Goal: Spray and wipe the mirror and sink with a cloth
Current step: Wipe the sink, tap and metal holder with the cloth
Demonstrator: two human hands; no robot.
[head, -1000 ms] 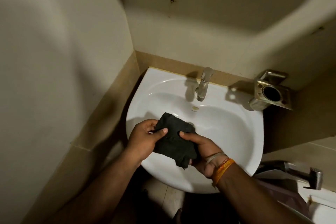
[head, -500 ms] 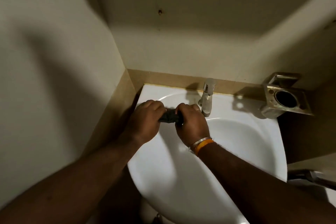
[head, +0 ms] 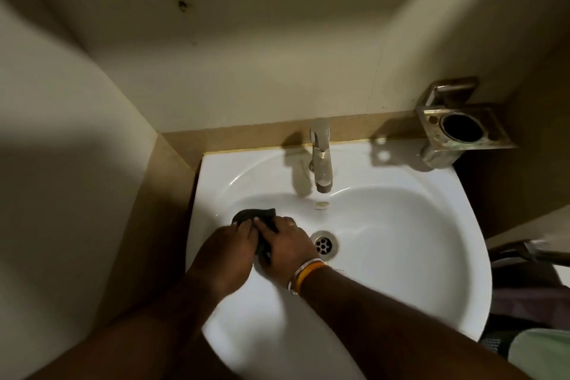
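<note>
Low on the sink's (head: 462, 271) left inner wall, the dark cloth (head: 253, 215) lies bunched. Left hand (head: 226, 251) and right hand (head: 287, 248) both clutch it (soft, light, likely damp), best gripped by its bunched middle.

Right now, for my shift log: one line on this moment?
left hand on cloth | right hand on cloth | sink basin | faucet dry

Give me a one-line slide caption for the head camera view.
Both hands, left and right, press a dark cloth onto the white sink basin, left of the drain.
</note>
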